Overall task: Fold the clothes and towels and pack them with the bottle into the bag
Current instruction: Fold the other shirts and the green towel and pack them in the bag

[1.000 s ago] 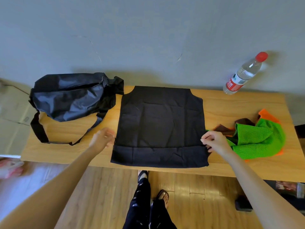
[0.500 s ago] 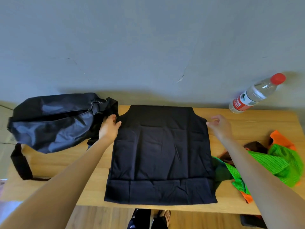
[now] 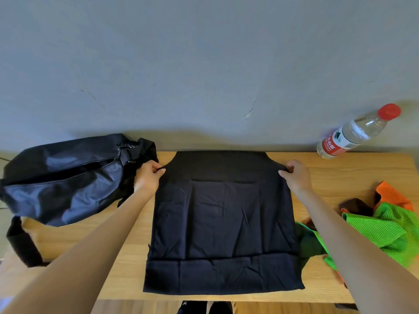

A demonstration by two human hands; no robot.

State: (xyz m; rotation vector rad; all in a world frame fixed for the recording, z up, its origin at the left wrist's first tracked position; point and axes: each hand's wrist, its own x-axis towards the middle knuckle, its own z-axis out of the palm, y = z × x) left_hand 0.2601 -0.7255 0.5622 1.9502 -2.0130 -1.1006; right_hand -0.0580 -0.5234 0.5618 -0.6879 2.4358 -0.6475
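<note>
- A light wooden table (image 3: 353,175) is seen set flush against a wall, its grain running lengthwise and its near edge cut across the lower part of the frame.
- A grey-blue painted wall (image 3: 204,64) is shown filling the upper half of the view; a chipped crack (image 3: 248,112) is visible just above the table's far edge, and a fainter scratch (image 3: 97,103) is marked to its left.
- A strip of wood-toned floor (image 3: 136,308) is glimpsed beneath the table's near edge.
</note>
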